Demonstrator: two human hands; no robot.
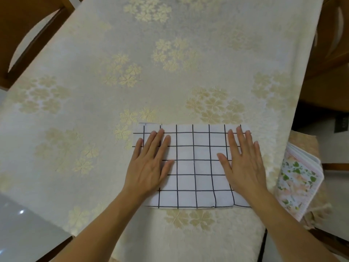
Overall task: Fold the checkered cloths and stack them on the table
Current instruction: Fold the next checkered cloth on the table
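— Where's the checkered cloth (194, 165)?
— Flat on the table (113, 82), toward five o'clock.
— And the hands?
— Left hand (149, 165) and right hand (243, 163) press it, fingers straight. Floral stack (296, 182) at three o'clock.

Home dining room: tablecloth (94, 82), wooden chairs (20, 21)

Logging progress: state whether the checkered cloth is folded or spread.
Folded: the checkered cloth shows a doubled layer edge near its front right corner.
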